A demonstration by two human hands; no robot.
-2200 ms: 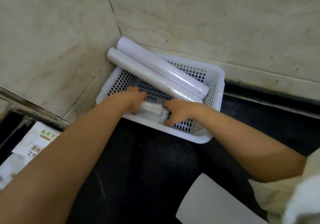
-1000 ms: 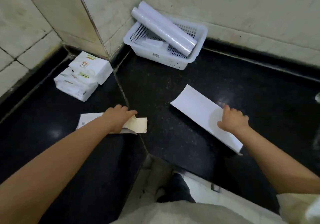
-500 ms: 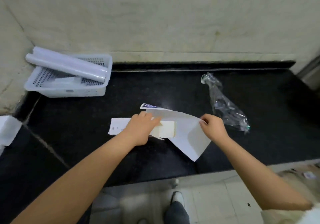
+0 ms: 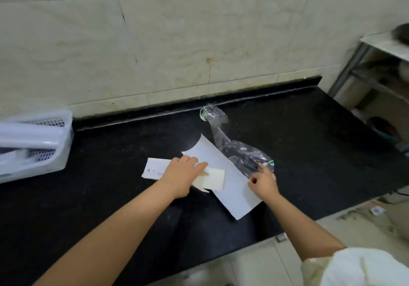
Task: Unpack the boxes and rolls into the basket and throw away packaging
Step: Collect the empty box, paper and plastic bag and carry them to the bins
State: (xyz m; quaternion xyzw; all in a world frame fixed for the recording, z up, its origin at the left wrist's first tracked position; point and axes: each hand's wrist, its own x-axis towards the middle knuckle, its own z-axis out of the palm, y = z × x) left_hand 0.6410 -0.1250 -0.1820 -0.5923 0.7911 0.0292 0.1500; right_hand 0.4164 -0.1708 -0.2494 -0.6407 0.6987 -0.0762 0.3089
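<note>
My left hand (image 4: pixel 182 174) grips a flattened empty carton (image 4: pixel 212 178) with a white printed flap (image 4: pixel 153 170), on the black counter. Under and beside it lies a curled white sheet of packaging (image 4: pixel 228 175). My right hand (image 4: pixel 263 180) rests at the sheet's right edge with a finger reaching onto a crumpled clear plastic wrapper (image 4: pixel 234 147). The white perforated basket (image 4: pixel 63 150) stands at the far left, holding two white rolls (image 4: pixel 31 136) and a box partly hidden beneath them.
The black counter (image 4: pixel 110 186) ends in a front edge near my body and a right edge by a metal shelf frame (image 4: pixel 363 64). A tiled wall (image 4: pixel 177 42) backs the counter. Pale floor (image 4: pixel 354 223) with scraps lies at the lower right.
Both hands left the basket and took up the carton and white sheet; the view swung right. Since half a second ago my right hand slid along the sheet to the clear wrapper.
</note>
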